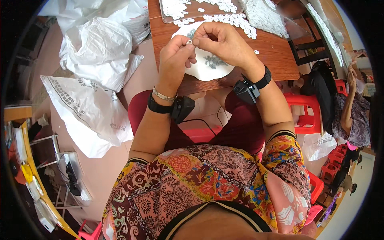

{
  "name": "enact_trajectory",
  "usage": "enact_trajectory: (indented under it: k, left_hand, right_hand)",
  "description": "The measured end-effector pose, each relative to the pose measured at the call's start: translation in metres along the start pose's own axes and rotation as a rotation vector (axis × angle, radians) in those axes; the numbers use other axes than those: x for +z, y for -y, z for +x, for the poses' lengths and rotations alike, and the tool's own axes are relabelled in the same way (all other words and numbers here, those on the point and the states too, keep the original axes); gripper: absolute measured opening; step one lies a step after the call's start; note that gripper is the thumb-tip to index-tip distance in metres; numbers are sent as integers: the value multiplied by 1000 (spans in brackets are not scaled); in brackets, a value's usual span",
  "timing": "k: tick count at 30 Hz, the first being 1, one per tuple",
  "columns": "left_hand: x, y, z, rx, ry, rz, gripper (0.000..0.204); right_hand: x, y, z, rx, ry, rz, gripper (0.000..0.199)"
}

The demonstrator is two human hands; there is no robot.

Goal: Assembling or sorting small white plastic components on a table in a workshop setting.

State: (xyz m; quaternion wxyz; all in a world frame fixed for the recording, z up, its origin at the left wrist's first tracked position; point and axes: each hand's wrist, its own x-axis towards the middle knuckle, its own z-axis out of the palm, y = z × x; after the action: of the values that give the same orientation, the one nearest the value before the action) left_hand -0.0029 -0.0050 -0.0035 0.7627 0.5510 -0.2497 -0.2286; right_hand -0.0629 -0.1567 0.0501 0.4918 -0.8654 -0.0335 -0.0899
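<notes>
Over the near edge of a wooden table, my two hands meet fingertip to fingertip. My left hand point(174, 57) pinches a small white piece point(189, 41) between thumb and forefinger. The thumb and forefinger of my right hand point(225, 41) are pressed together right beside that piece; whatever they hold is hidden or too small to name. Below the hands lies a white, rounded mat or plate point(202, 74). Small grey parts point(215, 62) are heaped on it, and another grey cluster shows between and behind my hands.
Many loose white oval pieces point(228, 19) lie across the table point(268, 56), with a bag of white pieces point(264, 18) behind them. White sacks point(96, 52) crowd the floor at left. At right stand a red stool point(306, 114) and another person point(352, 112).
</notes>
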Motion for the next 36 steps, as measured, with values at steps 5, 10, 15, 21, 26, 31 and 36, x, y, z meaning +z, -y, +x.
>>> enact_trajectory:
  k: [5,10,15,21,26,31,36]
  left_hand:
    - [-3,1,1,27,1,-14,15]
    - [-13,-2,3,16,-135,-78,12]
    - [-19,2,9,107,-247,-118,11]
    - [-23,4,9,-33,-196,-89,13]
    - [-21,4,9,-6,-202,-78,14]
    - [-19,8,10,25,-203,-58,17]
    - [-22,9,10,17,-196,-97,21]
  right_hand:
    - [-2,-3,3,2,21,5,15]
    - [-13,-31,7,-69,-111,-648,21]
    - [-7,-59,11,-239,-49,-929,23]
    - [-11,-39,7,-139,145,-933,19]
    - [-14,-39,11,-134,37,-882,21]
    - [7,-52,11,-370,53,-886,29]
    - [-14,-37,6,-290,165,-830,21]
